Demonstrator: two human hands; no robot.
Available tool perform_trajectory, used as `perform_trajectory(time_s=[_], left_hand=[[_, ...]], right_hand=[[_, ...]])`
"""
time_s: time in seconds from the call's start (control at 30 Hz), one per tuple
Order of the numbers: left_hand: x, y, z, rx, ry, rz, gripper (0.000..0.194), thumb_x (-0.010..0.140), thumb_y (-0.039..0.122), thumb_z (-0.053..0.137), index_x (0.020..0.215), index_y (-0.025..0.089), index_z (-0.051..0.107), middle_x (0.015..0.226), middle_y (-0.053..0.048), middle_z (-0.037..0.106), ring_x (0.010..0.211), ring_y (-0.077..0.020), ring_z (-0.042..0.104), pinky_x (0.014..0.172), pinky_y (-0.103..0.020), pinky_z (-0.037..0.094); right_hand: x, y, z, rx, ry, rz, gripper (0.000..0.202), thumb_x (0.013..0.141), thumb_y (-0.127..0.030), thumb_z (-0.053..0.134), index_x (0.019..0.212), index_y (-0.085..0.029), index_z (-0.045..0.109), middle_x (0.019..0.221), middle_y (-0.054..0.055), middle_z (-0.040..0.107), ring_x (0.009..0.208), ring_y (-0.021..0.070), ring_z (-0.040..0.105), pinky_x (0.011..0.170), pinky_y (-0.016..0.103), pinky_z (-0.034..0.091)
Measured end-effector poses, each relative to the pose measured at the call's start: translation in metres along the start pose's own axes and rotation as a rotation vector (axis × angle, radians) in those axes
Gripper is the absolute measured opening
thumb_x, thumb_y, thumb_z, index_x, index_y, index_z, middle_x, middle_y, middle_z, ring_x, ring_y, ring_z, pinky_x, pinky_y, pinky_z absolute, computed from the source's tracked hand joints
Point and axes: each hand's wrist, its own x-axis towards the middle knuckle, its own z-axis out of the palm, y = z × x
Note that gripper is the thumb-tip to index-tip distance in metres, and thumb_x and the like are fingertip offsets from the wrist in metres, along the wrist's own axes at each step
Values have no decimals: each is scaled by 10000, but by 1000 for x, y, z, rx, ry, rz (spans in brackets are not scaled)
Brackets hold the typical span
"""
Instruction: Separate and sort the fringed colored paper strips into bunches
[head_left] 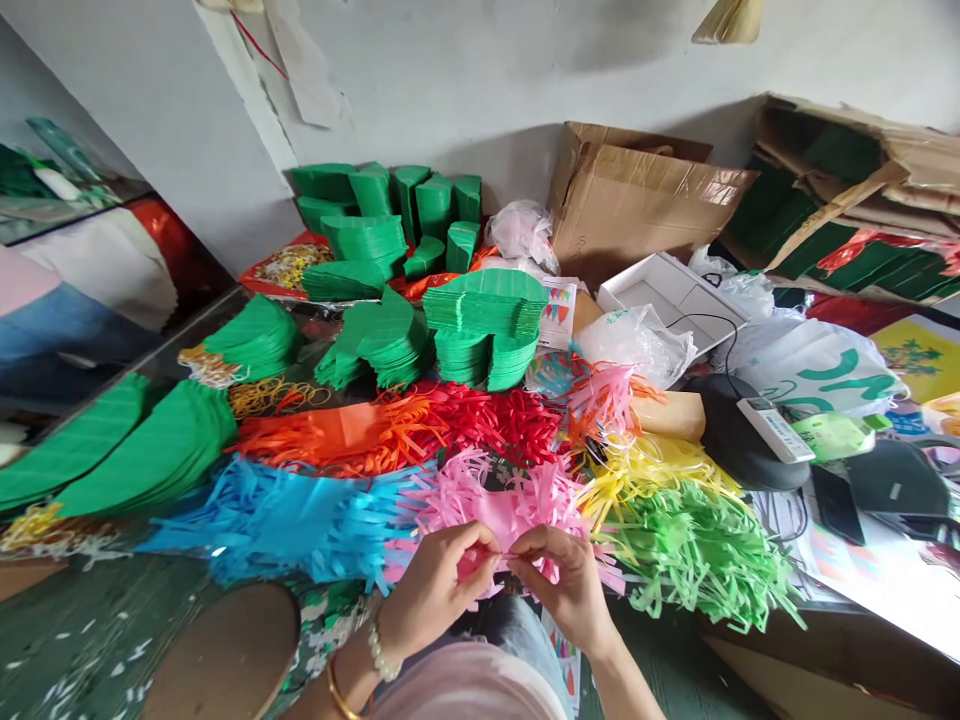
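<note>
My left hand (456,572) and my right hand (561,578) meet fingertip to fingertip at the table's front edge, in front of my lap. Both are closed in a pinch; whatever sits between the fingers is too small to make out. Just beyond and beneath them lies a pile of pink fringed paper (504,508). Blue fringed paper (292,515) spreads to the left of it. To the right are yellow fringed paper (652,465) and light green fringed paper (697,545). Orange fringed paper (330,435) and red fringed paper (495,420) lie behind.
Stacks of green folded paper (484,320) stand farther back, with more green paper (165,460) at the left. A cardboard box (630,200) leans against the wall. At the right are a white box (675,290), plastic bags (817,365), a power strip (775,430) and a phone (836,503).
</note>
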Motion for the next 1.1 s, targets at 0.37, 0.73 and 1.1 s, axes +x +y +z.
perform_trajectory(time_s=[0.37, 0.73, 1.1], left_hand=[[7, -3, 6, -219, -21, -25, 110, 936, 293, 502, 987, 211, 555, 878, -20, 674, 800, -151, 662, 737, -229, 510], [25, -16, 30, -262, -4, -35, 177, 907, 340, 586, 911, 196, 688, 843, -22, 729, 753, -151, 672, 705, -216, 505], [43, -86, 63, -355, 5, -245, 504, 865, 547, 562, 1164, 142, 596, 789, -11, 661, 565, -126, 584, 493, -206, 458]], right_hand=[[1, -5, -3, -97, 24, 61, 127, 865, -307, 645, 897, -197, 701, 740, 31, 707, 631, 162, 640, 609, 253, 516], [3, -11, -18, -438, 34, 35, 230, 954, -291, 504, 780, -201, 625, 695, 7, 619, 595, 135, 531, 573, 233, 386], [105, 26, -117, -651, 294, 63, 290, 812, -398, 462, 669, -188, 602, 562, -10, 574, 527, 138, 527, 527, 225, 416]])
